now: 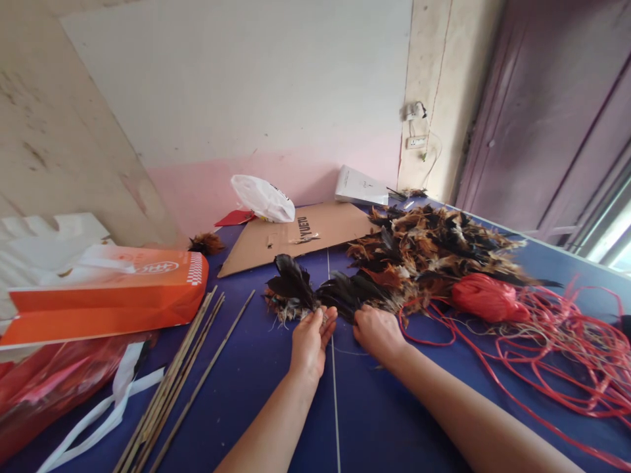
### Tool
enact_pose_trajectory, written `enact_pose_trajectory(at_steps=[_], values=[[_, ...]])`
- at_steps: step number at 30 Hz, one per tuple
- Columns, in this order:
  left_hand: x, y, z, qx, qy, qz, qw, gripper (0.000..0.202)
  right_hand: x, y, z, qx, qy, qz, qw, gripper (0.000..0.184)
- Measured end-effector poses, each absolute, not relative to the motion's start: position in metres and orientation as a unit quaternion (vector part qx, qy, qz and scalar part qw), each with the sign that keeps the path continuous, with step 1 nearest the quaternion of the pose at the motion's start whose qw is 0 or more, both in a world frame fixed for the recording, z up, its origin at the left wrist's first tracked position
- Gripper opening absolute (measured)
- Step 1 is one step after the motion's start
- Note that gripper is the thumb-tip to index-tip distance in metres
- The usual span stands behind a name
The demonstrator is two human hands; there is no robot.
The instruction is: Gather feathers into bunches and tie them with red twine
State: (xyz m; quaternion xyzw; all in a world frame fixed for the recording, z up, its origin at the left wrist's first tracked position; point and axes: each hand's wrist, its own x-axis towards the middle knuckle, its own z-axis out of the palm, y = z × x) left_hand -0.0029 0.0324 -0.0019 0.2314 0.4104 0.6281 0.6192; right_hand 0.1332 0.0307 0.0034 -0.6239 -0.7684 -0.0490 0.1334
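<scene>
Near the middle of the blue table my left hand (313, 335) pinches the base of a few black feathers (290, 281), which fan out upward and to the left. Just to the right, my right hand (378, 332) is closed around the lower end of more dark feathers (340, 293); its grip is partly hidden behind the fingers. Beside and behind the left hand lies a small clump of pale, fluffy feathers (286, 309). A large heap of brown and black feathers (428, 246) spreads beyond my right hand.
Red plastic cord (542, 355) lies tangled at right with a red bundle (488, 297). Thin sticks (172, 374) and an orange bag (162, 289) are at left. Flat cardboard (315, 230), a white plastic bag (263, 198) and a white box (361, 186) stand toward the wall.
</scene>
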Motion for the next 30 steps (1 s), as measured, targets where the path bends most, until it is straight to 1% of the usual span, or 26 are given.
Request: enact_pose_trajectory(at_steps=[3, 8, 13, 16, 19, 22, 25, 27, 30], values=[[-0.002, 0.032, -0.002, 0.234, 0.409, 0.619, 0.628, 0.009, 0.138, 0.034, 0.006, -0.646, -0.753, -0.045, 0.116, 0.022], [0.0, 0.03, -0.003, 0.238, 0.408, 0.611, 0.635, 0.009, 0.143, 0.035, 0.013, -0.658, -0.745, -0.021, 0.113, 0.019], [0.001, 0.03, -0.003, 0.244, 0.403, 0.604, 0.643, 0.01, 0.142, 0.038, 0.017, -0.678, -0.721, 0.031, 0.137, 0.02], [0.001, 0.03, -0.005, 0.248, 0.403, 0.6, 0.644, 0.011, 0.148, 0.043, 0.014, -0.682, -0.702, 0.081, 0.187, 0.017], [0.001, 0.03, -0.007, 0.252, 0.403, 0.592, 0.651, 0.011, 0.157, 0.05, 0.009, -0.662, -0.685, 0.16, 0.258, 0.017], [0.004, 0.028, -0.008, 0.26, 0.393, 0.573, 0.671, 0.012, 0.164, 0.057, 0.004, -0.633, -0.659, 0.238, 0.329, 0.028], [0.007, 0.025, -0.005, 0.265, 0.371, 0.547, 0.702, 0.013, 0.166, 0.06, 0.002, -0.611, -0.636, 0.286, 0.374, 0.038], [0.009, 0.023, -0.003, 0.265, 0.359, 0.527, 0.724, 0.014, 0.165, 0.058, 0.004, -0.58, -0.615, 0.337, 0.416, 0.037], [0.01, 0.02, -0.002, 0.255, 0.362, 0.509, 0.738, 0.013, 0.159, 0.052, 0.01, -0.503, -0.565, 0.435, 0.488, 0.026]])
